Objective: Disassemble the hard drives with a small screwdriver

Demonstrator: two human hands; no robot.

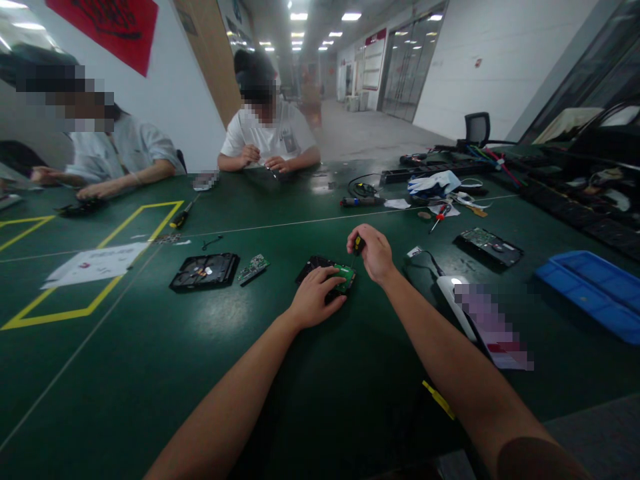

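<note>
A hard drive [309, 264] with a green circuit board [345, 275] on its upper side lies on the table in front of me. My left hand [316, 297] rests over it, fingers spread across the drive and board, hiding part of both. Above the board's right end, my right hand [373, 253] is closed round the yellow and black handle of a screwdriver [358, 245]. The shaft points down at the board's edge; whether the tip sits in a screw is too small to tell.
To the left lie another hard drive [205, 271] and a loose circuit board [254, 268]. Rightward are a further drive [490, 247], a white device [456, 307] with a cable, and a blue tray [595, 290]. A red screwdriver [440, 217] lies farther back. Two people sit across the table.
</note>
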